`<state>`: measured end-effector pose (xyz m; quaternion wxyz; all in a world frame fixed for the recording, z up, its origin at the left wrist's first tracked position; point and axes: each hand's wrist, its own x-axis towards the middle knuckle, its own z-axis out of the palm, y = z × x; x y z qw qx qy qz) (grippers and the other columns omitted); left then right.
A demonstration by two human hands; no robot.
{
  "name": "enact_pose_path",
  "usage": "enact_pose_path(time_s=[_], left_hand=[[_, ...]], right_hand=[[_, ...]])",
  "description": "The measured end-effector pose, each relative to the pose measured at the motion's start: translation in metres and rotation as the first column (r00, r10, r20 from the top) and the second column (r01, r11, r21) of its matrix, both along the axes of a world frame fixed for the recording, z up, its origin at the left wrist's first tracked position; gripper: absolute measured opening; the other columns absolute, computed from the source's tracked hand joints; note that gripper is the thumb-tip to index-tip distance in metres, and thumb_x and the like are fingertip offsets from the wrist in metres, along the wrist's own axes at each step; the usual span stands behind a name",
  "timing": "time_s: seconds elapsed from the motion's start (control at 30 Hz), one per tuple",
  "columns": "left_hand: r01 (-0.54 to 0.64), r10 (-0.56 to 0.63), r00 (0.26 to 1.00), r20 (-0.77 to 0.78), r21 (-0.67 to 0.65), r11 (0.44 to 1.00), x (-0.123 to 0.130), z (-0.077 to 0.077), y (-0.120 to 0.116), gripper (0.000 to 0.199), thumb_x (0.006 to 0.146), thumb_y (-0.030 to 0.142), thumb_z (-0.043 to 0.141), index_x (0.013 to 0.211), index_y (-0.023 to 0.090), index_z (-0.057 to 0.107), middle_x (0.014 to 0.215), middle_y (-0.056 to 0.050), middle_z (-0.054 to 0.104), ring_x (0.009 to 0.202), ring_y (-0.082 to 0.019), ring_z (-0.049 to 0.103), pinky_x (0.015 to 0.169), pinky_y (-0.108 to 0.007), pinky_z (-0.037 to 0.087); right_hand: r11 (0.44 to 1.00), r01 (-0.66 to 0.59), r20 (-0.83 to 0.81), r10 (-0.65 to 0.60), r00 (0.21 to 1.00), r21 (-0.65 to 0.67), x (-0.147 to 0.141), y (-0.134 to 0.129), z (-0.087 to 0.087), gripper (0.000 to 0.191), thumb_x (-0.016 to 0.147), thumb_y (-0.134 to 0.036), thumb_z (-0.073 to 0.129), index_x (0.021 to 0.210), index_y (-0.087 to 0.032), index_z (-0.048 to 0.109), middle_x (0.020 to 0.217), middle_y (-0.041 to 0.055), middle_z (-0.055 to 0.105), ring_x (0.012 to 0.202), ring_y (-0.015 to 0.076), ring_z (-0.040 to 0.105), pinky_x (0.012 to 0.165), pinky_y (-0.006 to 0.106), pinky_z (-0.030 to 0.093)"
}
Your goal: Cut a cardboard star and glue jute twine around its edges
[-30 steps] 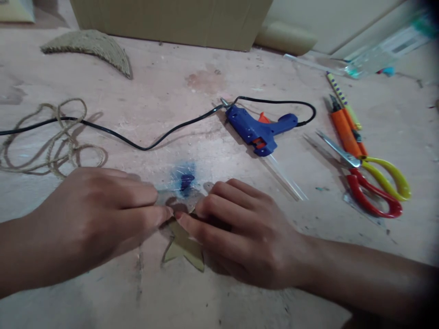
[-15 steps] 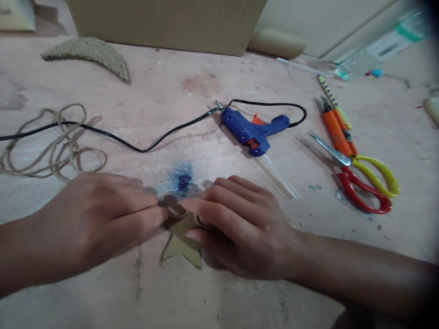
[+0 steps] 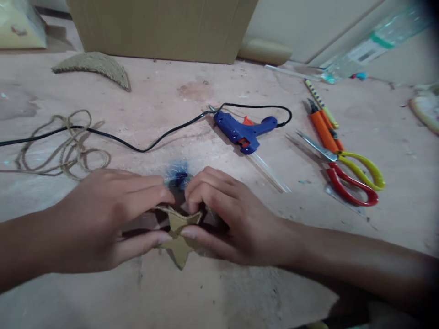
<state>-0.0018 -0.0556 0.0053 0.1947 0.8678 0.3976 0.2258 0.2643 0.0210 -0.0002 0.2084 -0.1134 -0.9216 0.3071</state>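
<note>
A small cardboard star (image 3: pixel 179 246) is held between both hands, low in the middle of the view. Twine (image 3: pixel 181 214) runs along its upper edge. My left hand (image 3: pixel 116 214) grips the star from the left, thumb on its face and fingers over the far edge. From the right, my right hand (image 3: pixel 229 212) pinches it with the thumb on its face and fingers bent behind the edge. Fingers hide parts of the star's sides. Just beyond the hands lies a dark blue lump on a blue smear (image 3: pixel 180 177).
A blue glue gun (image 3: pixel 240 131) with a black cord lies ahead. Loose twine (image 3: pixel 73 141) is at left, below a twine-covered crescent (image 3: pixel 92 66). Scissors (image 3: pixel 353 176), an orange cutter (image 3: pixel 324 130) and a patterned pencil (image 3: pixel 320 103) lie right. A cardboard box (image 3: pixel 161 29) stands behind.
The star has been turned, and its twine-lined edge now shows between the hands. My left thumb has come onto its face. The whole view has shifted slightly.
</note>
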Motion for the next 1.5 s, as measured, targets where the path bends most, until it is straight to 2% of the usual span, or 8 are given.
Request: enact_pose_path(time_s=[0.2,0.27,0.37,0.53,0.87,1.07,1.27,1.5], left_hand=[[-0.069,0.157,0.959,0.237,-0.342,0.937,0.013,0.014,-0.009,0.017,0.106,0.022,0.064,0.091,0.026,0.068,0.068,0.01,0.066,0.053,-0.007,0.058,0.047,-0.016,0.042],[-0.108,0.195,0.94,0.281,-0.298,0.948,0.014,0.017,-0.011,0.018,0.107,0.021,0.064,0.09,0.026,0.068,0.065,0.011,0.064,0.049,-0.006,0.054,0.045,-0.015,0.04],[-0.151,0.152,0.967,0.204,-0.024,0.988,0.011,0.016,-0.012,0.021,0.112,0.028,0.063,0.092,0.025,0.067,0.069,0.01,0.068,0.051,-0.007,0.058,0.05,-0.02,0.043],[-0.144,0.131,0.989,0.066,0.265,0.953,0.004,0.001,-0.014,0.013,0.108,0.027,0.072,0.1,0.025,0.062,0.078,0.008,0.074,0.063,-0.012,0.067,0.06,-0.028,0.046],[-0.048,0.035,0.995,0.093,0.144,0.988,0.008,0.006,-0.012,0.024,0.114,0.021,0.056,0.092,0.023,0.064,0.065,0.007,0.06,0.049,-0.01,0.049,0.054,-0.027,0.044],[-0.086,0.069,0.976,0.207,0.074,0.994,0.006,-0.001,-0.022,0.015,0.107,0.015,0.06,0.098,0.027,0.06,0.074,0.005,0.071,0.058,-0.014,0.061,0.055,-0.03,0.05],[-0.12,0.102,0.98,0.17,0.097,0.988,0.008,0.005,-0.024,0.013,0.111,0.02,0.055,0.105,0.03,0.061,0.079,0.006,0.077,0.063,-0.017,0.072,0.059,-0.033,0.057],[-0.122,0.1,0.977,0.188,0.108,0.987,0.012,0.005,-0.024,0.018,0.115,0.022,0.052,0.106,0.03,0.065,0.075,0.006,0.077,0.063,-0.018,0.073,0.056,-0.033,0.054]], right_hand=[[0.997,0.036,-0.046,-0.039,0.998,-0.072,-0.003,-0.006,0.01,0.016,0.113,-0.029,0.07,0.116,-0.02,0.058,0.102,0.0026,0.074,0.085,0.0131,0.065,0.075,0.028,0.051],[0.997,0.072,-0.11,-0.071,0.991,0.008,-0.005,-0.008,0.014,0.015,0.111,-0.025,0.072,0.12,-0.018,0.061,0.104,0.0042,0.076,0.087,0.0144,0.068,0.077,0.028,0.054],[0.97,0.121,-0.184,-0.082,0.98,0.212,-0.007,-0.008,0.017,0.009,0.108,-0.015,0.071,0.116,-0.016,0.067,0.103,0.0063,0.078,0.089,0.0168,0.07,0.079,0.033,0.055],[0.91,0.133,-0.256,-0.031,0.966,0.392,-0.007,-0.007,0.014,0.016,0.104,-0.006,0.069,0.117,-0.015,0.07,0.098,0.0061,0.08,0.083,0.0169,0.07,0.074,0.036,0.054],[0.887,0.093,-0.244,0.022,0.969,0.451,-0.004,-0.004,0.016,0.011,0.106,-0.009,0.07,0.106,-0.016,0.079,0.098,0.0052,0.078,0.081,0.0167,0.073,0.066,0.035,0.057],[0.877,0.202,-0.247,-0.099,0.964,0.435,-0.009,-0.013,0.017,0.017,0.098,-0.01,0.082,0.089,-0.023,0.08,0.096,-0.0019,0.079,0.078,0.0132,0.073,0.066,0.034,0.058],[0.859,0.091,-0.225,0.029,0.974,0.503,-0.006,-0.004,0.017,0.013,0.104,-0.012,0.076,0.096,-0.019,0.083,0.096,0.0029,0.077,0.08,0.0158,0.074,0.063,0.034,0.058],[0.856,0.157,-0.263,-0.025,0.964,0.492,-0.009,-0.007,0.012,0.013,0.101,-0.013,0.078,0.094,-0.023,0.081,0.097,0.0003,0.075,0.077,0.0141,0.072,0.061,0.032,0.058]])
